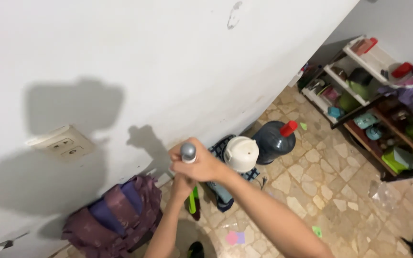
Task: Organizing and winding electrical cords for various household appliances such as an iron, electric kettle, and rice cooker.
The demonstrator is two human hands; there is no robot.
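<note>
My right hand [201, 165] is closed around the top of a stick [188, 152] with a rounded grey end, close to the white wall [168, 57]. Just under it, my left hand [182, 184] grips the same stick lower down. A green section of the stick [193, 200] shows below the left hand and runs down toward the floor. Both forearms come in from the bottom of the view. The lower end of the stick is hidden.
A purple backpack [120, 212] leans on the wall at the left, below a wall socket [63, 143]. A white round appliance [241, 153] and a dark water jug with a red cap [273, 138] stand by the wall. Cluttered shelves [359, 81] stand at the right on the stone-pattern floor [331, 177].
</note>
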